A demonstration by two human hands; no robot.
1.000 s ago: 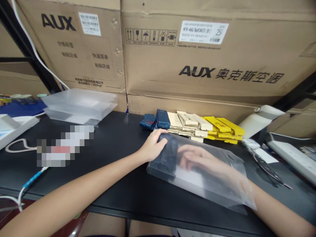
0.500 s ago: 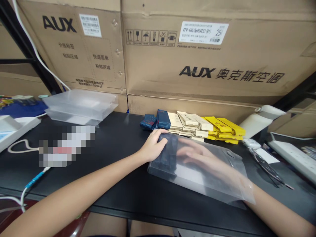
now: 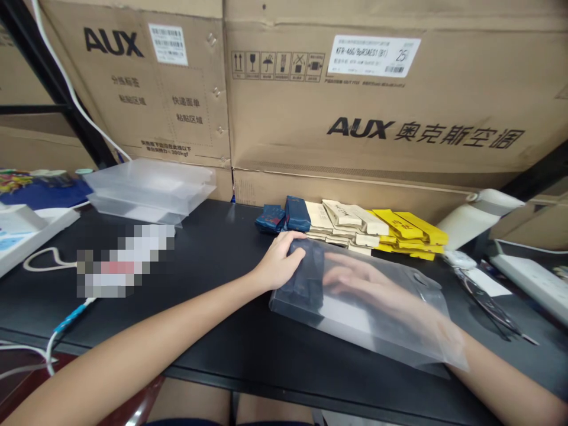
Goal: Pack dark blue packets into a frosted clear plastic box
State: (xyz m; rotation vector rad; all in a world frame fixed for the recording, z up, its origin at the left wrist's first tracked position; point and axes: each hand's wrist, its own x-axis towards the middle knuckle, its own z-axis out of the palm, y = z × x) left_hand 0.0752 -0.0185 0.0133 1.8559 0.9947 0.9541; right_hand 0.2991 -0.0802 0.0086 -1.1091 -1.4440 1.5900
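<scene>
A clear plastic bag point(image 3: 346, 349) lies on the black table, its open end toward the right. My left hand point(image 3: 281, 260) grips the bag's left end, thumb and fingers on its top edge. Through the plastic my right hand point(image 3: 355, 278) shows inside the bag, fingers apart, beside dark blue packets point(image 3: 304, 275) at the bag's left end. Behind the bag stand blue packets point(image 3: 297, 214), stacked cream packets point(image 3: 341, 216) and yellow packets point(image 3: 403, 228).
Clear plastic sleeves point(image 3: 151, 186) are piled at the back left. A blurred-out object point(image 3: 128, 260) with a cable lies on the left. On the right are a white bottle point(image 3: 477, 216), glasses point(image 3: 492, 305) and a power strip point(image 3: 536, 281). Cardboard boxes point(image 3: 377, 154) stand behind.
The view has shifted slightly. My right hand's fingers have spread a little inside the bag and sit nearer the blue packets. My left hand keeps its place on the bag.
</scene>
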